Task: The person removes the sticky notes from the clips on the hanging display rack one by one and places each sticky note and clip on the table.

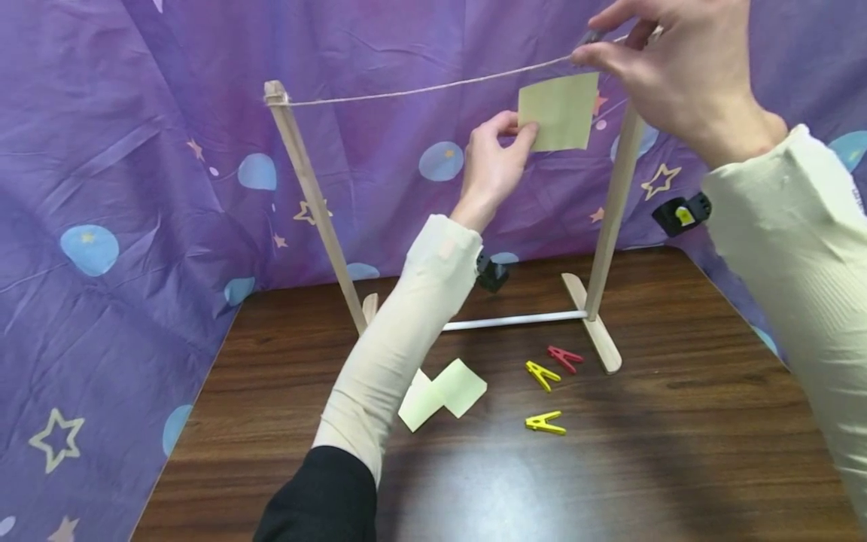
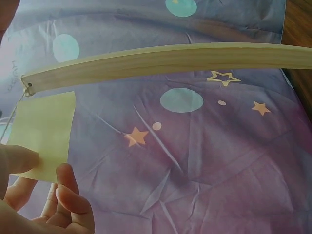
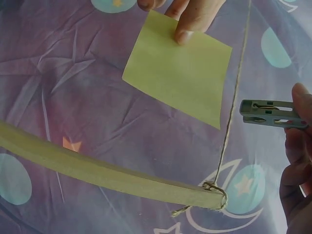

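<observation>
A yellow sticky note [image 1: 561,113] is pinched at its lower left between the thumb and fingers of my left hand [image 1: 497,162]. The note hangs just below the string [image 1: 420,92], near its right end. My right hand [image 1: 701,71] is above and right of the note, by the string. Between its thumb and finger it pinches a grey clothespin [image 3: 268,113], seen plainly in the right wrist view. There the clothespin's tip stands apart from both string and note. In the left wrist view the note [image 2: 44,131] is close to the knotted post top.
Wooden posts [image 1: 317,203] on feet [image 1: 599,339] carry the string, joined by a white bar [image 1: 515,320]. On the brown table [image 1: 271,452] lie two yellow clothespins [image 1: 545,423], a red clothespin [image 1: 565,357] and pale sticky notes [image 1: 460,388]. A purple patterned cloth [image 1: 169,150] hangs behind.
</observation>
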Demonstrator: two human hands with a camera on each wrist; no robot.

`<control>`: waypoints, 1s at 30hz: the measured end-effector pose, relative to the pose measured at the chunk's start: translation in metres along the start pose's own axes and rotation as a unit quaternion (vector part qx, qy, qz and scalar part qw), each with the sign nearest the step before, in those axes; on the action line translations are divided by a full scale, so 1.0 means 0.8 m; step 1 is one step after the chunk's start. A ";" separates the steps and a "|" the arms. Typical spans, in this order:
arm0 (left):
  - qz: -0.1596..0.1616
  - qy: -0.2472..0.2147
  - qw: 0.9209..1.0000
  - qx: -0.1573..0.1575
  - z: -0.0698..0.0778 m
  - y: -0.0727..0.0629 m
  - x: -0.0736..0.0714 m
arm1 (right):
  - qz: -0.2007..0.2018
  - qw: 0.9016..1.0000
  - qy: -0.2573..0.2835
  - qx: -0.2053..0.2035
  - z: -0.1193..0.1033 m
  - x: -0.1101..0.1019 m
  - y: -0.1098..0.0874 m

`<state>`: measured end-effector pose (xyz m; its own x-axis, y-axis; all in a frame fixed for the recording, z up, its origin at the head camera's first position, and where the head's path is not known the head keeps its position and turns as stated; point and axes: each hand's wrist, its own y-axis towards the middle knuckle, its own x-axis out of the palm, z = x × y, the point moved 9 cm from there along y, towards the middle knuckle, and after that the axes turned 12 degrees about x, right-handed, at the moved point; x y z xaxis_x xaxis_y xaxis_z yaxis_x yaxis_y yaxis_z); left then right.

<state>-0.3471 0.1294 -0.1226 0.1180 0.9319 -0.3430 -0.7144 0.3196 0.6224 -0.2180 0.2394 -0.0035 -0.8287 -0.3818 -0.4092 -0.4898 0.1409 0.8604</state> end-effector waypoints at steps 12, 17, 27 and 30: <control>-0.012 0.006 1.000 0.000 0.001 -0.003 -0.006 | -0.010 1.000 0.014 -0.004 -0.004 0.000 0.001; -0.027 0.007 1.000 0.008 0.005 -0.005 -0.009 | -0.009 0.999 0.048 0.006 0.000 -0.003 0.001; -0.034 -0.040 0.998 0.016 0.014 -0.011 -0.017 | -0.008 0.994 0.103 0.047 0.011 -0.010 -0.005; -0.039 -0.052 0.998 0.020 0.017 -0.016 -0.019 | -0.014 0.990 0.130 0.044 0.011 -0.009 -0.009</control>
<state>-0.3307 0.1136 -0.1159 0.2448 0.9158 -0.3185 -0.6716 0.3971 0.6255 -0.2109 0.2491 -0.0090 -0.7223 -0.6077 -0.3302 -0.5422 0.2011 0.8158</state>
